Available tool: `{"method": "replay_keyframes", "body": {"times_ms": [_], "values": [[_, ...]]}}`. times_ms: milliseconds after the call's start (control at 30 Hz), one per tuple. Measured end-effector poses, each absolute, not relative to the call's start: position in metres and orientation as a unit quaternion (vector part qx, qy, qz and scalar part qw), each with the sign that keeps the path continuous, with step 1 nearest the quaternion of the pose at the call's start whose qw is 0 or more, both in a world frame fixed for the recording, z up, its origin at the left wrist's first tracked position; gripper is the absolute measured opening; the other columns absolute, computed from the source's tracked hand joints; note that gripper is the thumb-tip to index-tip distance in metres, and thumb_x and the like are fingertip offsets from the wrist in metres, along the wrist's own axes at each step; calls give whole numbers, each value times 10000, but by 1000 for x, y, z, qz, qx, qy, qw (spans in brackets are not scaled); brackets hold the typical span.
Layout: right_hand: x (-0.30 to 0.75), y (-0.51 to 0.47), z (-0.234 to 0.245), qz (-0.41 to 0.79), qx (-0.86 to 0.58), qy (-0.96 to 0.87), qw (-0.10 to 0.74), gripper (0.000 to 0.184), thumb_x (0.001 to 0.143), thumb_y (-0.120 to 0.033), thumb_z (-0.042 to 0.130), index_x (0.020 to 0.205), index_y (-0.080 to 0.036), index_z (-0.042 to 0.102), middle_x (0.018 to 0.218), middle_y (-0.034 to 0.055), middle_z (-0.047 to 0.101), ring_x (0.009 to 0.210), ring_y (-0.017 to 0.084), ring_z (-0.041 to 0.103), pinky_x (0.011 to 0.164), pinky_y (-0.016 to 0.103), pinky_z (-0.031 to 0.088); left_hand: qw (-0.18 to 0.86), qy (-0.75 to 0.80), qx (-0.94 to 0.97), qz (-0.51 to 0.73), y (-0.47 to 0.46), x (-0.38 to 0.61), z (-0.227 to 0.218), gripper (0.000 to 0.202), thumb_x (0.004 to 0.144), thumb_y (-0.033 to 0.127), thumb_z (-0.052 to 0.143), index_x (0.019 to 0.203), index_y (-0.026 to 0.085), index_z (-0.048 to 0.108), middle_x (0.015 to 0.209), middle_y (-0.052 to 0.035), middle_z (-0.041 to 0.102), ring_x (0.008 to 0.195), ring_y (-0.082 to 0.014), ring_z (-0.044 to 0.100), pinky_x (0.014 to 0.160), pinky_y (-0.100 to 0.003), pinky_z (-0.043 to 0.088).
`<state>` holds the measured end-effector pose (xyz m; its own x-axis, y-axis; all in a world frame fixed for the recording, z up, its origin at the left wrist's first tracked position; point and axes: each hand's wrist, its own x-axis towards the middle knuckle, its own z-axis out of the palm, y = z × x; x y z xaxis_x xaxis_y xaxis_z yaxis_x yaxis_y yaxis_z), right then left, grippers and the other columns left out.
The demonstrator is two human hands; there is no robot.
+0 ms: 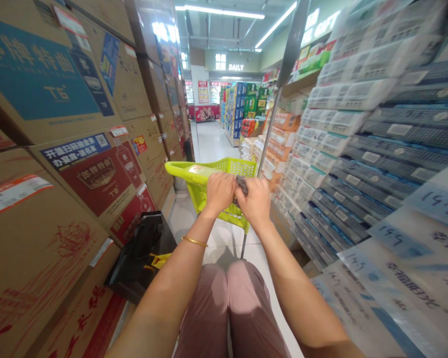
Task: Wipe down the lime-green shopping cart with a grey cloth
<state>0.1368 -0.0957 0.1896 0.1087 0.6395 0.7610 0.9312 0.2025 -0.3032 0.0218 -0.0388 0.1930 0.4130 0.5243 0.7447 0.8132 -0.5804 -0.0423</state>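
My left hand (221, 191) and my right hand (255, 199) meet in front of me, fingers closed. Between them pokes out a small, dark grey, bumpy thing (241, 185); its kind is unclear and the fingers cover most of it. A lime-green shopping basket (177, 169) with a perforated wall is just beyond and below my hands, partly hidden by them. A thin metal pole (271, 127) slants down from the upper right to behind my right hand. Below the basket a thin grey rod (244, 246) reaches toward the floor; I cannot tell whether it is the same pole.
Stacked cardboard cartons (108, 174) wall the left side, with a black bag (142, 253) at their foot. Stacked white packs (343, 99) and blue-grey packs (358, 174) line the right, near handwritten price sheets (388, 278). A tiled aisle (212, 139) leads to further shelves.
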Motion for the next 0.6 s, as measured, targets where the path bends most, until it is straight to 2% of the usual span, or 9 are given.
{"method": "replay_keyframes", "body": {"times_ms": [133, 333, 600], "values": [[127, -101, 186, -199, -616, -634, 424, 237, 855, -336, 438, 919, -186, 610, 871, 87, 609, 848, 225, 464, 758, 335, 344, 197, -410, -820, -348, -41, 18, 194, 324, 923, 264, 316, 721, 188, 558, 749, -65, 629, 783, -205, 556, 730, -345, 344], [157, -83, 188, -192, -643, -603, 432, 232, 844, -354, 449, 739, -196, 583, 767, 65, 598, 766, 200, 462, 712, 303, 325, 198, -409, -819, -351, -43, 17, 196, 391, 940, 280, 257, 723, 179, 566, 748, -66, 630, 780, -201, 558, 734, -346, 336], [173, -68, 187, -135, -646, -582, 475, 255, 837, -344, 426, 695, -183, 562, 709, 47, 589, 710, 180, 462, 687, 291, 323, 205, -417, -807, -364, -44, 23, 195, 388, 934, 271, 270, 722, 172, 579, 746, -76, 634, 781, -206, 562, 719, -355, 328]]}}
